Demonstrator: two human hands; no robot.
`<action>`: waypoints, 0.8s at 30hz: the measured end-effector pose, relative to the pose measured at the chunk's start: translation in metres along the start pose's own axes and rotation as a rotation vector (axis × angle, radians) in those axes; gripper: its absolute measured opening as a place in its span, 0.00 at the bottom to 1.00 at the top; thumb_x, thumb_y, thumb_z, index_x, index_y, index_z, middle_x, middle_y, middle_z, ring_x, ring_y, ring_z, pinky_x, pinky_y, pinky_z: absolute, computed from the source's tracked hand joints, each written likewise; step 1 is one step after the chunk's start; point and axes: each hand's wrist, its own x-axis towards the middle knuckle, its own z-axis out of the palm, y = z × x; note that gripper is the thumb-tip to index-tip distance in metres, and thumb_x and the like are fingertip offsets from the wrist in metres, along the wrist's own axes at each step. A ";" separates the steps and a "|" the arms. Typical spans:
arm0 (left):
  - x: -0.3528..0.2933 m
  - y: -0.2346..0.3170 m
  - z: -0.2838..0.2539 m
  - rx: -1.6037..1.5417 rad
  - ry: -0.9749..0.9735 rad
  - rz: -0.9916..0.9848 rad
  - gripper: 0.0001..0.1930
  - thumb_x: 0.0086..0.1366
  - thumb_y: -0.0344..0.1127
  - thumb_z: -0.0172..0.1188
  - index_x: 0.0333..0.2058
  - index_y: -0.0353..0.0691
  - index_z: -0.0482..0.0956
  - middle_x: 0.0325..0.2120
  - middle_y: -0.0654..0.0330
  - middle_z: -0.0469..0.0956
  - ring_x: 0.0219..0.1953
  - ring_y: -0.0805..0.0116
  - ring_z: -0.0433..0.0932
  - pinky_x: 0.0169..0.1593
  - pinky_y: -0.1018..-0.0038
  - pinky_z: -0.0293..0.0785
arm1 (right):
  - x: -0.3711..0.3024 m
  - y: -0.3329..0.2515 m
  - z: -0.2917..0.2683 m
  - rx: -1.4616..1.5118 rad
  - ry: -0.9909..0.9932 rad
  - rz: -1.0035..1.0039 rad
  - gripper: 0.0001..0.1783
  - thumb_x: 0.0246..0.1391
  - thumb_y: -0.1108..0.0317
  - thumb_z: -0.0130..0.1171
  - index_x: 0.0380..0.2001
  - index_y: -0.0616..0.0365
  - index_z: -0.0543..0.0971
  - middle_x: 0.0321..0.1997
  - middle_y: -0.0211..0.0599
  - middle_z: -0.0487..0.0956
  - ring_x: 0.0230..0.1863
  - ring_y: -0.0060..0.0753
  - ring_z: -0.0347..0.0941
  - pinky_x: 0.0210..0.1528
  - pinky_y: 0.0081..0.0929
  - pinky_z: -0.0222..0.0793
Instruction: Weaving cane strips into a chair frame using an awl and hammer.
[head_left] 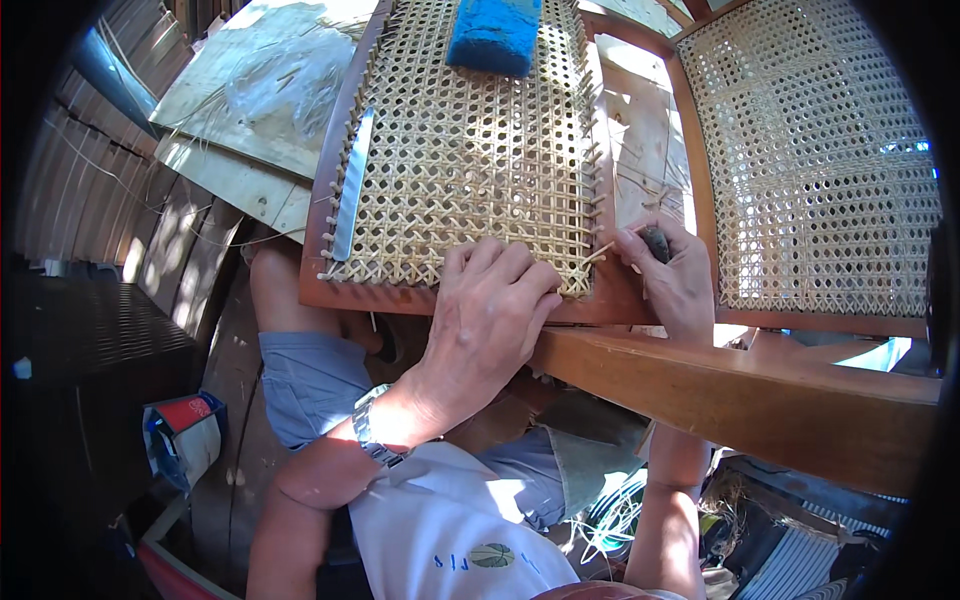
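A brown wooden chair frame (328,212) holds a woven cane panel (470,160), with light pegs standing in holes along its edges. My left hand (490,310), with a metal watch (372,428) on the wrist, rests on the panel's near edge. Its fingers are bent and slightly apart over the cane, and their tips are partly hidden. At the near right corner, my right hand (680,285) is closed on a small dark-handled tool (656,244). A thin light stick (600,252) runs from its fingertips to the corner; I cannot tell whether it belongs to the tool.
A blue block (495,36) lies at the panel's far end, and a flat metal strip (353,190) along its left side. Another cane panel (815,160) stands at right. A wooden rail (740,385) crosses over my right forearm. A plastic bag (290,85) lies on boards at far left.
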 end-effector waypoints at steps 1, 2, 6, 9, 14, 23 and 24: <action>0.000 -0.001 0.000 0.013 0.007 0.003 0.05 0.58 0.30 0.65 0.32 0.41 0.78 0.30 0.59 0.72 0.40 0.59 0.73 0.48 0.62 0.64 | -0.002 0.002 0.006 -0.088 0.092 -0.040 0.11 0.62 0.62 0.64 0.31 0.58 0.79 0.22 0.21 0.72 0.23 0.12 0.62 0.23 0.16 0.56; -0.001 -0.002 0.000 0.026 0.013 0.007 0.06 0.57 0.30 0.67 0.32 0.42 0.78 0.30 0.60 0.72 0.39 0.58 0.73 0.47 0.62 0.64 | -0.003 0.003 0.011 -0.175 0.184 -0.080 0.12 0.63 0.62 0.64 0.31 0.59 0.78 0.22 0.23 0.71 0.24 0.14 0.62 0.25 0.18 0.58; 0.002 0.003 0.005 0.062 0.047 0.017 0.06 0.57 0.30 0.66 0.31 0.42 0.78 0.30 0.60 0.72 0.38 0.59 0.72 0.46 0.62 0.64 | -0.005 0.003 0.018 -0.291 0.282 -0.200 0.08 0.64 0.63 0.63 0.34 0.55 0.77 0.19 0.31 0.71 0.23 0.19 0.61 0.26 0.24 0.60; 0.002 0.003 0.006 0.065 0.050 -0.008 0.06 0.57 0.31 0.67 0.31 0.42 0.78 0.30 0.60 0.72 0.38 0.58 0.72 0.46 0.62 0.64 | -0.004 0.000 0.020 -0.316 0.283 -0.037 0.10 0.64 0.62 0.61 0.35 0.59 0.77 0.22 0.33 0.73 0.26 0.21 0.64 0.31 0.26 0.65; 0.002 0.003 0.006 0.098 0.019 -0.016 0.08 0.57 0.29 0.66 0.35 0.42 0.77 0.32 0.59 0.72 0.39 0.58 0.72 0.47 0.62 0.64 | 0.000 0.004 0.019 -0.500 0.378 -0.113 0.13 0.65 0.61 0.59 0.35 0.61 0.76 0.24 0.36 0.79 0.23 0.22 0.69 0.28 0.27 0.66; -0.007 -0.019 -0.002 0.081 -0.050 0.182 0.15 0.56 0.25 0.63 0.44 0.44 0.80 0.34 0.61 0.74 0.40 0.58 0.73 0.48 0.62 0.67 | -0.003 -0.008 0.019 -0.183 0.320 0.075 0.15 0.65 0.61 0.60 0.33 0.64 0.76 0.25 0.34 0.80 0.18 0.17 0.68 0.19 0.19 0.63; -0.007 -0.019 -0.003 0.082 -0.051 0.184 0.15 0.56 0.25 0.63 0.44 0.44 0.80 0.34 0.61 0.74 0.40 0.58 0.73 0.48 0.62 0.67 | -0.003 -0.005 0.017 -0.182 0.322 0.075 0.15 0.65 0.61 0.60 0.33 0.64 0.76 0.25 0.34 0.80 0.18 0.17 0.68 0.19 0.19 0.63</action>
